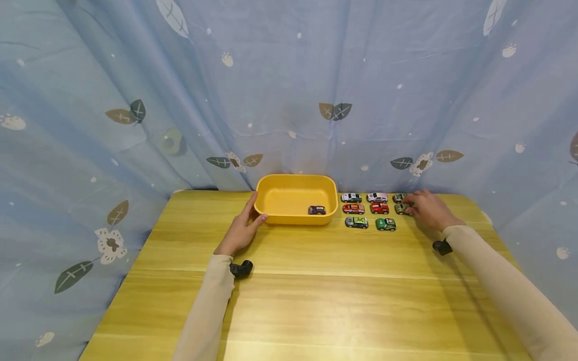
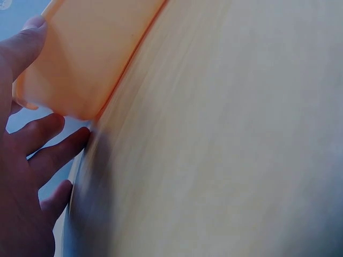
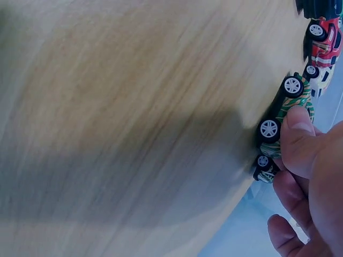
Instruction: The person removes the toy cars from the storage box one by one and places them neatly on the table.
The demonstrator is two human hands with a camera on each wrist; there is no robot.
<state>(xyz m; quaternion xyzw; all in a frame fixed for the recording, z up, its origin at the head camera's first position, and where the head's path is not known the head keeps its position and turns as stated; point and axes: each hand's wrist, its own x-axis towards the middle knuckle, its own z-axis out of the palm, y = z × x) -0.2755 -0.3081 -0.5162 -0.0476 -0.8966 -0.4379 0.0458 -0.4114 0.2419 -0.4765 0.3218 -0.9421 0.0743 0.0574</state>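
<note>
My left hand (image 1: 240, 231) holds the near left corner of a yellow plastic box (image 1: 295, 219), thumb on the front wall and fingers at the left side. In the left wrist view the box (image 2: 91, 64) looks orange, and the lower fingers are spread apart. One dark blue toy car (image 1: 317, 210) lies inside, at the front right. On the right, my right hand (image 1: 431, 208) pinches a green camouflage toy car (image 1: 402, 208) between thumb and fingers. Its wheels face the camera in the right wrist view. Just behind it stands another dark camouflage toy car (image 1: 399, 198).
Right of the box, toy cars stand in rows: white (image 1: 351, 198), pale pink (image 1: 377, 198), orange-red (image 1: 353, 208), red (image 1: 379, 208), blue-green (image 1: 356, 222) and green (image 1: 386, 224). The wooden table (image 1: 316, 301) ends at a blue leaf-patterned curtain (image 1: 289, 90) behind.
</note>
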